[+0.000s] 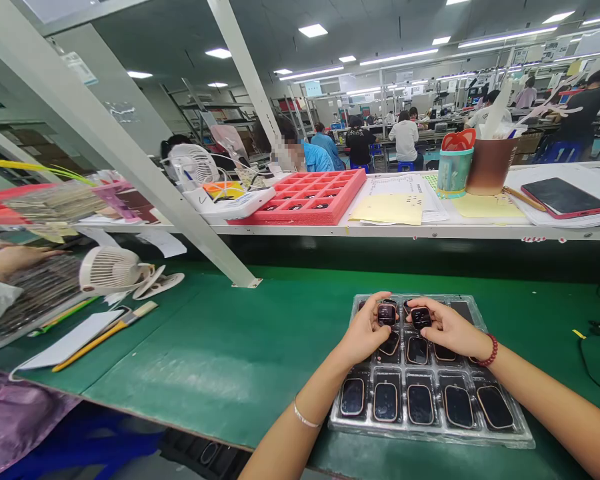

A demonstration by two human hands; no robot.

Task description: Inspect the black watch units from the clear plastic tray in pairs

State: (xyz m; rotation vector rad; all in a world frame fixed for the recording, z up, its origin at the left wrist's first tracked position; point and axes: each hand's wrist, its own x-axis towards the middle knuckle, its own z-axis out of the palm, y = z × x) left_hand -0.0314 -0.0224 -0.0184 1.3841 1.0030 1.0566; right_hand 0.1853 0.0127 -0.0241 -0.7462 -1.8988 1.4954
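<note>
A clear plastic tray (485, 437) lies on the green bench mat, its compartments holding several smartwatch bodies with dark screens and gold-toned rims. Above its back rows, my left hand (367, 330) pinches one smartwatch (387, 315) between thumb and fingers, screen facing me. Close by on the right, my right hand (450, 327) grips another smartwatch (421, 318) the same way. Faint light marks show on both held screens. In the front row sits a smartwatch (421, 404) with a blank screen. My hands partly cover the compartments behind and under them.
A slanted white post (230, 263) meets the mat left of the tray. On the shelf are a red foam tray (300, 200), cups and a phone (567, 195). A small fan (111, 269), a brush (105, 337) and a co-worker's hand (17, 260) are at left. A cable (583, 353) lies at right.
</note>
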